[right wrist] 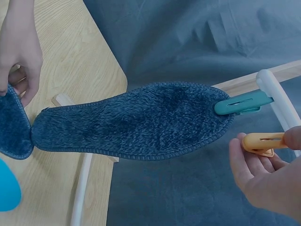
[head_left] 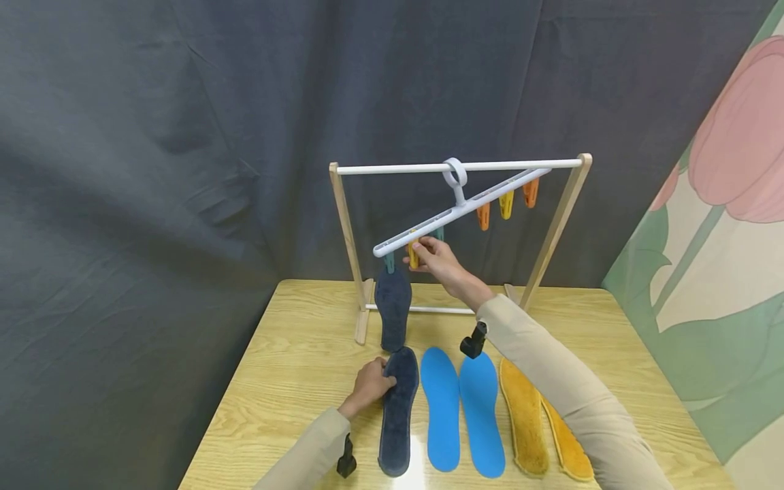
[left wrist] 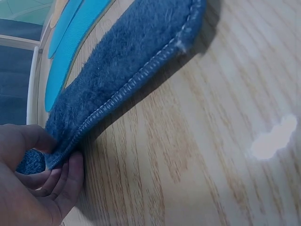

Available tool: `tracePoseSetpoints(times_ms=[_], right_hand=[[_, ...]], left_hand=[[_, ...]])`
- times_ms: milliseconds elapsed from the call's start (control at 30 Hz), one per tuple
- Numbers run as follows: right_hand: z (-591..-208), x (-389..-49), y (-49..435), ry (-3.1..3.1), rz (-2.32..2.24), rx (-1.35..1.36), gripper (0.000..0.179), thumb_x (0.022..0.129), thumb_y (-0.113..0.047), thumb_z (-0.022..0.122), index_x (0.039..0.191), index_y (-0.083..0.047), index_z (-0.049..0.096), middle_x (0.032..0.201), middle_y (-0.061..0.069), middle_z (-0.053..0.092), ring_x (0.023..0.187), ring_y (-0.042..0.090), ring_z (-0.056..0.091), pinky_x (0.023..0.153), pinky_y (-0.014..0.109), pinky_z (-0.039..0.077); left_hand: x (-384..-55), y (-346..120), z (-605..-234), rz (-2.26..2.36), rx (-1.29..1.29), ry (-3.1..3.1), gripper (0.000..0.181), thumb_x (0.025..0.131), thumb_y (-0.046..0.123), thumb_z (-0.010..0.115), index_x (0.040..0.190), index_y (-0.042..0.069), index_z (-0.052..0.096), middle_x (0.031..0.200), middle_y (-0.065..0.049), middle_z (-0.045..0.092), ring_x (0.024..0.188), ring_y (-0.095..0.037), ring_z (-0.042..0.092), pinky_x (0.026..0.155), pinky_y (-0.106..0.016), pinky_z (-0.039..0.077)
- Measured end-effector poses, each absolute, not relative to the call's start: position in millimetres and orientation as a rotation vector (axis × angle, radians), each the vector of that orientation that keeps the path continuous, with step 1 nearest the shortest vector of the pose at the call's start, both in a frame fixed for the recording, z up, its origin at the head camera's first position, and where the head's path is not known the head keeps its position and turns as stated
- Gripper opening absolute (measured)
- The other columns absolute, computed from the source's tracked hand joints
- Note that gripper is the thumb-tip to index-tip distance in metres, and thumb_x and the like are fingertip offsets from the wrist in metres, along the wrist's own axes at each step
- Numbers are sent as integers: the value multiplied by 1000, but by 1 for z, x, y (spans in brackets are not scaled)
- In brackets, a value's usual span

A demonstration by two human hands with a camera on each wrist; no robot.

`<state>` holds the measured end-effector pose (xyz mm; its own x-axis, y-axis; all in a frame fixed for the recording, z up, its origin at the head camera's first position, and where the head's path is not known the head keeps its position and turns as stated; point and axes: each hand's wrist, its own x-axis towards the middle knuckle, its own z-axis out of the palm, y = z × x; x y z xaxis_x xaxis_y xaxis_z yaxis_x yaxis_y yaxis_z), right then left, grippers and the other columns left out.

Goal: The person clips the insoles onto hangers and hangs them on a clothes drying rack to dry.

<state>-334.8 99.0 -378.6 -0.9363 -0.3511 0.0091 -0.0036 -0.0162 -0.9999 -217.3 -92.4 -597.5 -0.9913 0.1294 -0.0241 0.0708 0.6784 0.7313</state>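
My left hand (head_left: 371,382) pinches the edge of a dark blue fuzzy insole (head_left: 399,415) near its upper end; in the left wrist view thumb and fingers wrap that edge, with the insole's far part over the wood. My right hand (head_left: 437,260) grips a yellow-orange clothespin (right wrist: 263,142) that hangs from the white hanger bar (head_left: 453,214). Just left of it, a green clothespin (right wrist: 244,102) clamps a second dark blue insole (right wrist: 141,120), which hangs down with its lower end right at the upper end of the one in my left hand.
Two light blue insoles (head_left: 439,408) and two yellow fuzzy insoles (head_left: 525,425) lie on the wooden table (head_left: 288,367), partly under my right arm. The hanger hooks on a rack (head_left: 392,169) with wooden legs. Orange and yellow clothespins (head_left: 505,204) hang at its right.
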Motion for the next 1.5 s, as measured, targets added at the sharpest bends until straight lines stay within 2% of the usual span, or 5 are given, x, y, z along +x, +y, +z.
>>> tracePoseSetpoints(times_ms=[267, 500, 700, 1067, 1500], right_hand=[[-378, -335, 98, 2019, -2058, -374, 43, 108, -16, 40, 144, 8, 37, 136, 27, 47, 127, 46, 48, 101, 47, 46], [-380, -335, 97, 2002, -2063, -375, 43, 108, -16, 40, 143, 9, 37, 135, 26, 47, 126, 45, 49, 100, 45, 46], [-380, -334, 97, 2015, -2053, -410, 45, 108, -17, 40, 142, 13, 37, 130, 25, 50, 125, 46, 49, 103, 51, 43], [-379, -334, 97, 2001, -2069, -432, 42, 108, -17, 41, 139, 12, 41, 125, 22, 53, 123, 46, 50, 104, 54, 40], [-379, -338, 96, 2047, -2067, -424, 41, 108, -15, 42, 139, 12, 43, 128, 25, 53, 120, 44, 54, 100, 48, 46]], left_hand=[[-217, -94, -599, 1248, 215, 2842, 35, 84, 8, 67, 111, -15, 62, 97, -25, 67, 80, -34, 64, 68, -46, 54], [-219, -93, -603, 1271, 160, 2801, 15, 85, 7, 67, 93, -2, 57, 74, -4, 53, 62, -18, 46, 56, -31, 38], [-220, -94, -606, 1289, 158, 2782, 15, 88, 11, 67, 93, 0, 57, 68, 2, 48, 57, -13, 43, 53, -27, 36], [-220, -97, -601, 1295, 112, 2783, 22, 92, 14, 64, 105, -3, 61, 72, -2, 57, 54, -14, 45, 50, -28, 36], [-220, -100, -598, 1300, 83, 2766, 14, 93, 18, 59, 92, 4, 56, 67, 1, 47, 53, -13, 38, 50, -27, 31]])
